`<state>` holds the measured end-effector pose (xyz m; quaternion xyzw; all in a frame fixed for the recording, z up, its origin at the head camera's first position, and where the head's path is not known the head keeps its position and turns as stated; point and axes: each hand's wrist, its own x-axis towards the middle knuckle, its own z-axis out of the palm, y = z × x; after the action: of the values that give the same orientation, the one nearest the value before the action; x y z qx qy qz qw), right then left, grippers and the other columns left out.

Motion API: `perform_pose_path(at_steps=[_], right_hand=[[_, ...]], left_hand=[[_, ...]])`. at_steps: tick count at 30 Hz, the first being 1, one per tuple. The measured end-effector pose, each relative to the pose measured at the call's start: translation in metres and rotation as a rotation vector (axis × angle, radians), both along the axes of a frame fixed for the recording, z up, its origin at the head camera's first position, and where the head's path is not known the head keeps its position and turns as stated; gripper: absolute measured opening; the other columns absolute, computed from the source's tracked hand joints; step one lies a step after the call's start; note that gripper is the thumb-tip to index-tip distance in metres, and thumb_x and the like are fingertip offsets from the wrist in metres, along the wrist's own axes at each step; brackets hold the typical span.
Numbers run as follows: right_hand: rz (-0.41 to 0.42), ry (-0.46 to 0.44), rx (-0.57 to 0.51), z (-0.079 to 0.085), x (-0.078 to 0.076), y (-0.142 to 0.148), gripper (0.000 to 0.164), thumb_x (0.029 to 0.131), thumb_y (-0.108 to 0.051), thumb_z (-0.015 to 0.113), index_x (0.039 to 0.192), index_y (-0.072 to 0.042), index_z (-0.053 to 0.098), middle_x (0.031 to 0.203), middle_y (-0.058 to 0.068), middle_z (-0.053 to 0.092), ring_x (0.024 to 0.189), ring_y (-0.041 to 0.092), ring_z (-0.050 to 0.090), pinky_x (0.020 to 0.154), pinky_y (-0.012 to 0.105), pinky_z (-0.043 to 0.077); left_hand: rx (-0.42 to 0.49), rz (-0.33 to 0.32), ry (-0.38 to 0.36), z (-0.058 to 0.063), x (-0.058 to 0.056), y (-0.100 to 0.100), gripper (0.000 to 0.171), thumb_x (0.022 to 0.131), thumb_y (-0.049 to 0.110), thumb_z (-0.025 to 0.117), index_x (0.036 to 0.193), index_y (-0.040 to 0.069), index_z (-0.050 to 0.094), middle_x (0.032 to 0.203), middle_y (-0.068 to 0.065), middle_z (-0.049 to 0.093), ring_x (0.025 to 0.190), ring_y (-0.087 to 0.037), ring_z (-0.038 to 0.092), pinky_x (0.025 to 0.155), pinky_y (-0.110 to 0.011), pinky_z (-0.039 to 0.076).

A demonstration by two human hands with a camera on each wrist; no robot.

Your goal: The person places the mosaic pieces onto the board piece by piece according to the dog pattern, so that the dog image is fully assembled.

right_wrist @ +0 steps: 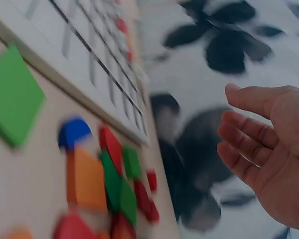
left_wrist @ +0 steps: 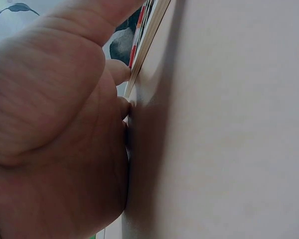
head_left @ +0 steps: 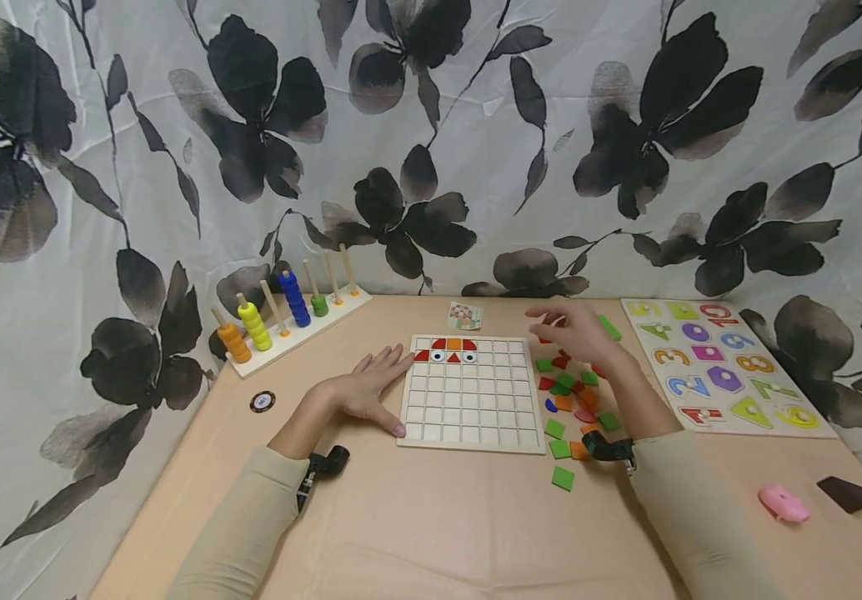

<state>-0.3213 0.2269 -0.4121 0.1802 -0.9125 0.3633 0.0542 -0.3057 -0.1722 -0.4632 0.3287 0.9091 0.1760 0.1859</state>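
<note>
A white grid board (head_left: 472,408) lies on the table, with red, orange and eye-patterned tiles (head_left: 453,344) in its top rows. My left hand (head_left: 359,390) rests beside it, fingers spread, thumb and fingertips touching its left edge. In the left wrist view that hand (left_wrist: 55,109) lies along the tabletop. Beyond the board's upper right corner hovers my right hand (head_left: 575,332), fingers loosely bent. The right wrist view shows nothing between the fingers of the right hand (right_wrist: 274,139). Below it are scattered loose green tiles (head_left: 562,477), orange tiles (right_wrist: 87,179), red pieces and a blue piece (right_wrist: 74,132).
A small picture card (head_left: 464,316) lies behind the board. At the back left stands a peg stand with coloured rings (head_left: 303,332), near a round chip (head_left: 262,402). To the right are a number puzzle board (head_left: 724,367), a pink pig figure (head_left: 784,503) and a dark flat piece (head_left: 849,494).
</note>
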Motion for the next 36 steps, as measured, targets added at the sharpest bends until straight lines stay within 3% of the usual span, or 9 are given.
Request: perform_pose_path(at_steps=[6,12,16,26,31,36], right_hand=[[-0.157,-0.077,0.104,-0.013,0.000,0.037,0.033,0.092,-0.024,0.066,0.122,-0.011,0.066,0.112,0.009,0.064,0.094,0.025,0.055,0.075,0.034,0.051],[-0.134,-0.179,0.212,-0.036,-0.009,0.053,0.029,0.092,-0.015,0.066,0.117,0.000,0.066,0.101,0.013,0.066,0.086,0.026,0.054,0.073,0.033,0.050],[-0.108,-0.193,0.187,-0.044,-0.012,0.054,0.025,0.091,-0.012,0.065,0.113,0.001,0.067,0.099,0.013,0.066,0.085,0.027,0.054,0.074,0.034,0.050],[-0.164,-0.213,0.132,-0.046,-0.011,0.051,0.018,0.089,-0.008,0.067,0.107,-0.009,0.065,0.094,0.010,0.062,0.082,0.027,0.053,0.065,0.030,0.051],[-0.166,-0.171,0.107,-0.045,-0.010,0.051,0.018,0.089,-0.010,0.068,0.107,-0.011,0.068,0.093,0.007,0.064,0.081,0.027,0.054,0.065,0.031,0.051],[-0.130,-0.118,0.018,-0.035,-0.010,0.043,0.024,0.089,-0.016,0.070,0.113,-0.012,0.069,0.097,0.004,0.065,0.086,0.024,0.055,0.073,0.033,0.050]], left_hand=[[-0.002,-0.004,-0.003,0.001,0.001,-0.001,0.130,0.061,0.072,0.074,0.156,0.019,0.004,0.161,-0.010,-0.010,0.147,-0.027,-0.013,0.116,-0.050,-0.007],[-0.002,-0.019,0.011,0.000,0.002,-0.001,0.130,0.061,0.072,0.074,0.156,0.019,0.003,0.160,-0.013,-0.009,0.147,-0.030,-0.011,0.116,-0.051,-0.006],[0.008,-0.022,0.027,-0.001,0.002,0.000,0.130,0.062,0.071,0.075,0.156,0.017,0.004,0.160,-0.014,-0.008,0.147,-0.032,-0.010,0.116,-0.053,-0.005],[0.006,-0.017,0.020,-0.001,0.002,0.001,0.131,0.060,0.072,0.075,0.156,0.018,0.003,0.160,-0.013,-0.008,0.147,-0.030,-0.010,0.116,-0.051,-0.005],[0.004,-0.015,0.022,-0.001,0.001,0.001,0.131,0.060,0.072,0.075,0.156,0.018,0.004,0.160,-0.013,-0.008,0.147,-0.030,-0.011,0.116,-0.051,-0.006],[-0.002,-0.013,0.020,0.001,0.001,0.001,0.131,0.060,0.072,0.075,0.156,0.017,0.004,0.160,-0.013,-0.009,0.147,-0.030,-0.011,0.116,-0.051,-0.006]])
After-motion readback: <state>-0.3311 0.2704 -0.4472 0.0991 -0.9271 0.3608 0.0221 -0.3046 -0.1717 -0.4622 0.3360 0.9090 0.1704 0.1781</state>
